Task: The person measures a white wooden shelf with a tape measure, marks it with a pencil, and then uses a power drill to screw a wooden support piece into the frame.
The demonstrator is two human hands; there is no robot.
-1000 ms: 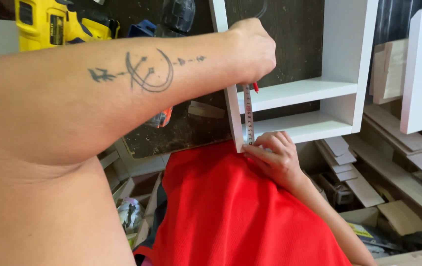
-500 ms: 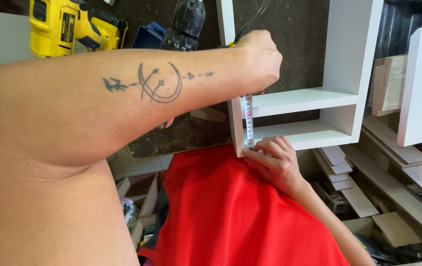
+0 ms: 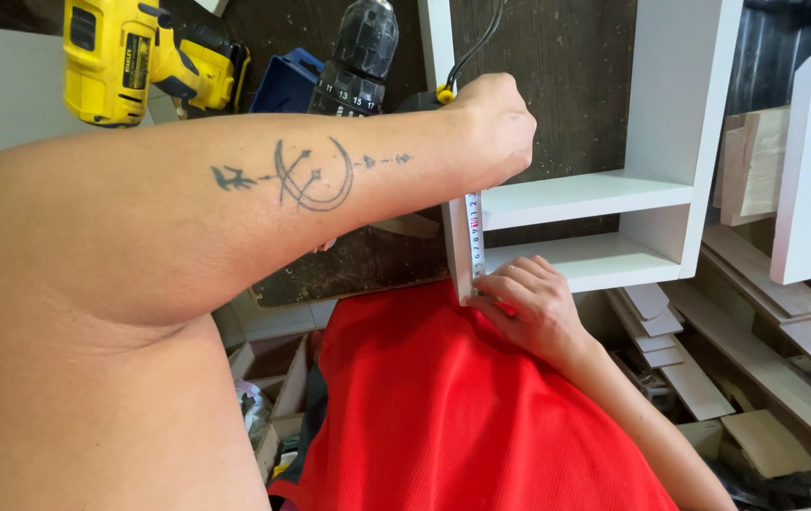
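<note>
White shelf unit (image 3: pixel 656 151): both compartments bare. Tape measure (image 3: pixel 473 237) runs down its front edge; left hand (image 3: pixel 492 128) fisted on the tape's top, right hand (image 3: pixel 528 303) fingers pinching its lower end. Since earlier: view shifted, hands unchanged.

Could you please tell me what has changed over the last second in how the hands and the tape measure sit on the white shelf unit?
Hardly anything. The left hand keeps the steel measuring tape stretched down the front edge of the white wooden shelf unit, and the right hand still pins its lower end at the bottom corner. Only the view shifted slightly.
</note>
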